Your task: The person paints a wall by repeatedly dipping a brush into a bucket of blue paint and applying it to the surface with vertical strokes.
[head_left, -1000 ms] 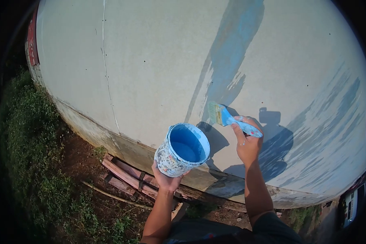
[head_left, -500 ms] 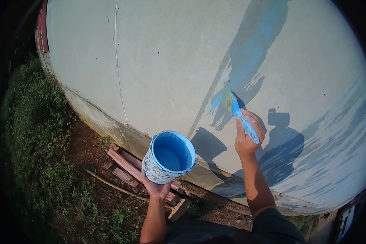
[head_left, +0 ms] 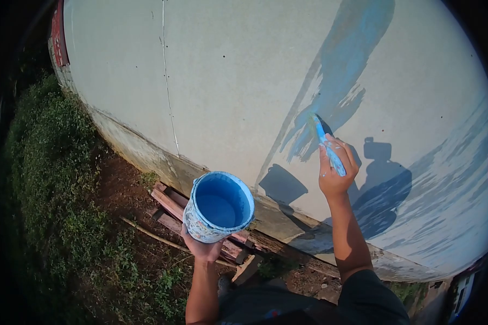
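My left hand holds a paint-spattered bucket from below, its mouth tilted toward me. Blue paint shows inside it. In my right hand is a paintbrush with a blue-smeared handle, the fingers wrapped round it. The brush's bristles appear to rest on the pale wall, at the lower end of a wet blue streak that runs up to the top of the view.
Thinner blue strokes cover the wall at the right. Reddish wooden planks and a thin stick lie on bare soil below the wall's base. Green plants grow at the left. Shadows of my body and the bucket fall on the wall.
The brush has turned more edge-on to me, and the blue marks under its bristles have spread a little. The bucket has shifted slightly left, while the view has moved a bit.
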Available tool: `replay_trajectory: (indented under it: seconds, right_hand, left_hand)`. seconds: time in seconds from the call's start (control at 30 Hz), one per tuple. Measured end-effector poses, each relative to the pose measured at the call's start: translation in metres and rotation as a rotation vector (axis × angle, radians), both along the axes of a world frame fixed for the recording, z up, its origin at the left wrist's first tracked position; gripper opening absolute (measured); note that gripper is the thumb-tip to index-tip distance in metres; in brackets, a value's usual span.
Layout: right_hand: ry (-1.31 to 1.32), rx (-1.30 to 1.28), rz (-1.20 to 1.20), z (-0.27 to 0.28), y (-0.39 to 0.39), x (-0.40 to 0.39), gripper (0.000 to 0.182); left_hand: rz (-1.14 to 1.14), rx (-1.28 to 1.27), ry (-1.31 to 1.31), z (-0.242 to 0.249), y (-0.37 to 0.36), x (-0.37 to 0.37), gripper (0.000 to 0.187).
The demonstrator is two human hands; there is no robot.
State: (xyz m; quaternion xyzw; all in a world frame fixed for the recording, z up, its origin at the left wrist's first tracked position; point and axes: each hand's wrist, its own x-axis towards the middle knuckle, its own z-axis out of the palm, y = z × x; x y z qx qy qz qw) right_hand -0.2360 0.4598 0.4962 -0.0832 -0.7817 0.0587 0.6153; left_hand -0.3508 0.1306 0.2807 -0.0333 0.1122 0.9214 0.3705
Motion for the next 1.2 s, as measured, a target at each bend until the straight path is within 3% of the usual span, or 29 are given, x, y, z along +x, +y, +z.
replay_trajectory:
  seconds: [0.13, 0.23, 0.47, 0.53, 0.63, 0.77, 0.87, 1.07, 1.2]
  right_hand:
    - [-0.316, -0.224, 0.174, -0.094, -0.023, -0.008, 0.021]
    - [-0.455, -0.372, 0.154, -0.164, -0.024, -0.012, 0.022]
    - [-0.484, -0.419, 0.185, -0.221, -0.023, -0.034, 0.018]
    - [-0.477, -0.429, 0.144, -0.222, -0.022, -0.039, 0.018]
    - [-0.405, -0.407, 0.083, -0.202, -0.018, -0.039, 0.017]
    - [-0.137, -0.268, 0.043, -0.143, -0.024, -0.033, 0.017]
    - [-0.121, -0.206, 0.038, -0.128, -0.031, -0.024, 0.017]
    - [-0.458, -0.43, 0.145, -0.181, -0.026, -0.023, 0.019]
    - [-0.419, -0.397, 0.124, -0.145, -0.012, -0.035, 0.02]
  left_hand:
    - [0.047, -0.082, -0.044, 0.011, -0.012, -0.001, 0.086]
    - [0.039, -0.119, -0.011, 0.019, -0.023, 0.0, 0.086]
    - [0.087, -0.171, -0.023, 0.024, -0.033, -0.001, 0.086]
    - [0.093, -0.195, -0.034, 0.023, -0.037, -0.002, 0.087]
    - [0.115, -0.105, -0.027, 0.025, -0.044, -0.001, 0.072]
    - [0.11, -0.157, -0.046, 0.019, -0.048, -0.001, 0.081]
    - [0.112, -0.196, -0.039, 0.01, -0.05, -0.001, 0.087]
    - [0.073, -0.13, -0.039, 0.009, -0.048, -0.002, 0.087]
    - [0.083, -0.157, -0.015, 0.009, -0.046, -0.003, 0.087]
